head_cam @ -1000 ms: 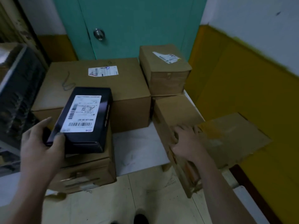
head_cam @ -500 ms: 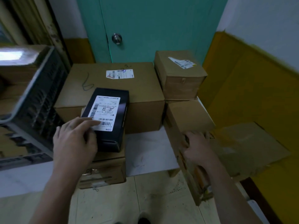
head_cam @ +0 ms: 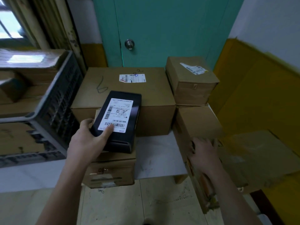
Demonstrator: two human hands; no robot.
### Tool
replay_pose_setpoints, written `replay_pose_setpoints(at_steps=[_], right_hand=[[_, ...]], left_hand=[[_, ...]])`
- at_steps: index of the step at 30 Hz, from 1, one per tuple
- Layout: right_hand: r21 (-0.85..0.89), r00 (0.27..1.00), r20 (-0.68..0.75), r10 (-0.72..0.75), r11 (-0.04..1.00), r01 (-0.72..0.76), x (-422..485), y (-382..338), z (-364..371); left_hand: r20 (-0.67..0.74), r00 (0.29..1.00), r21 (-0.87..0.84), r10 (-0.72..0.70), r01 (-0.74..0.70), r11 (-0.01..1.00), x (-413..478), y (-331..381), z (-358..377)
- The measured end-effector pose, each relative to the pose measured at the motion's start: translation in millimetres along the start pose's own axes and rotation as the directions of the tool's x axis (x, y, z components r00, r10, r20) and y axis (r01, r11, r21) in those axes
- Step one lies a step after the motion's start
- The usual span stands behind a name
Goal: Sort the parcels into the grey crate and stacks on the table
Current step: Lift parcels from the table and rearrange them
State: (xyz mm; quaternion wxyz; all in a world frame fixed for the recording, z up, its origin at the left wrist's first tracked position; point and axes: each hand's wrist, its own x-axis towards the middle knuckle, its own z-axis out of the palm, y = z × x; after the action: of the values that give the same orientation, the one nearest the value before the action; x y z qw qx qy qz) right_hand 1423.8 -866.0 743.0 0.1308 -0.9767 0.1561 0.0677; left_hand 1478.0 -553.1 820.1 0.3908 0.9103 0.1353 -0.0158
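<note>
A black parcel [head_cam: 121, 117] with a white barcode label lies on top of a small cardboard box [head_cam: 112, 172] near the table's front edge. My left hand [head_cam: 87, 140] grips its near left corner, thumb on the label and fingers down the side. My right hand [head_cam: 203, 151] rests flat, fingers spread, on a brown box [head_cam: 198, 120] that overhangs the table's right front corner. The grey crate [head_cam: 60, 101] stands at the left with cardboard parcels inside.
A large labelled carton [head_cam: 129, 88] sits behind the black parcel, and a smaller labelled box [head_cam: 193, 82] is stacked at the back right. White table top [head_cam: 155, 156] shows between the boxes. Loose cardboard [head_cam: 259, 151] leans by the yellow wall. A teal door [head_cam: 162, 30] is behind.
My left hand slid from the parcel's left side onto its near corner, and the black parcel now lies flat on the small box. My right hand stayed on the brown box.
</note>
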Motion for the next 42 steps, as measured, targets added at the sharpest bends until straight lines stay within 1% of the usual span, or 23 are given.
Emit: replay_pose_setpoints(at_steps=[3, 7, 9, 12, 14, 18, 23, 27, 31, 34, 36, 39, 42], right_hand=[[0.024, 1.0, -0.004, 0.008, 1.0, -0.008, -0.2, -3.0, -2.2], [0.009, 1.0, -0.019, 0.018, 1.0, -0.018, -2.4, -6.7, -3.0], [0.012, 0.999, -0.034, 0.027, 1.0, -0.026, -2.9, -6.8, -0.3], [0.024, 0.998, -0.059, 0.036, 0.999, -0.034, -4.2, -6.5, 4.5], [0.057, 0.995, -0.09, 0.037, 0.998, -0.032, -5.6, -8.3, 7.7], [0.121, 0.986, -0.158, 0.05, 0.992, -0.03, -9.3, -14.2, 15.1], [0.176, 0.983, -0.17, 0.075, 0.983, -0.045, -13.2, -25.5, 18.5], [0.294, 0.98, -0.173, 0.101, 0.955, -0.047, -17.0, -42.0, 18.0], [0.221, 0.979, -0.183, 0.091, 0.974, -0.049, -18.3, -63.2, 23.9], [0.24, 0.976, -0.204, 0.077, 0.97, -0.026, -19.9, -83.8, 27.5], [0.22, 0.978, -0.198, 0.067, 0.975, -0.022, -23.1, -101.9, 27.5], [0.205, 0.98, -0.2, 0.005, 0.978, 0.037, -28.4, -130.0, 28.1], [0.155, 0.983, -0.177, -0.04, 0.985, 0.068, -32.3, -154.4, 30.6]], left_hand=[[0.062, 0.997, -0.103, -0.043, 0.049, 0.993, 6.1, -4.7, -3.8], [0.185, 0.98, -0.189, -0.076, 0.111, 0.976, 8.3, -7.6, -6.7], [0.249, 0.963, -0.209, -0.099, 0.153, 0.966, 12.3, -11.0, -10.7], [0.346, 0.93, -0.187, -0.122, 0.196, 0.963, 20.6, -16.2, -16.3], [0.392, 0.913, -0.188, -0.11, 0.196, 0.962, 24.4, -18.0, -18.4], [0.475, 0.875, -0.25, -0.092, 0.235, 0.94, 26.5, -20.1, -24.9], [0.495, 0.868, -0.306, -0.046, 0.224, 0.925, 27.9, -23.3, -24.1], [0.464, 0.883, -0.343, -0.068, 0.251, 0.905, 31.7, -27.6, -17.9], [0.443, 0.893, -0.367, -0.077, 0.259, 0.893, 34.6, -33.5, -21.6], [0.427, 0.9, -0.405, -0.089, 0.279, 0.871, 32.9, -35.2, -20.6], [0.424, 0.901, -0.423, -0.09, 0.285, 0.86, 33.5, -37.0, -20.0], [0.416, 0.905, -0.447, -0.085, 0.285, 0.848, 33.8, -38.3, -21.6], [0.419, 0.906, -0.449, -0.049, 0.255, 0.856, 32.8, -38.8, -19.9]])
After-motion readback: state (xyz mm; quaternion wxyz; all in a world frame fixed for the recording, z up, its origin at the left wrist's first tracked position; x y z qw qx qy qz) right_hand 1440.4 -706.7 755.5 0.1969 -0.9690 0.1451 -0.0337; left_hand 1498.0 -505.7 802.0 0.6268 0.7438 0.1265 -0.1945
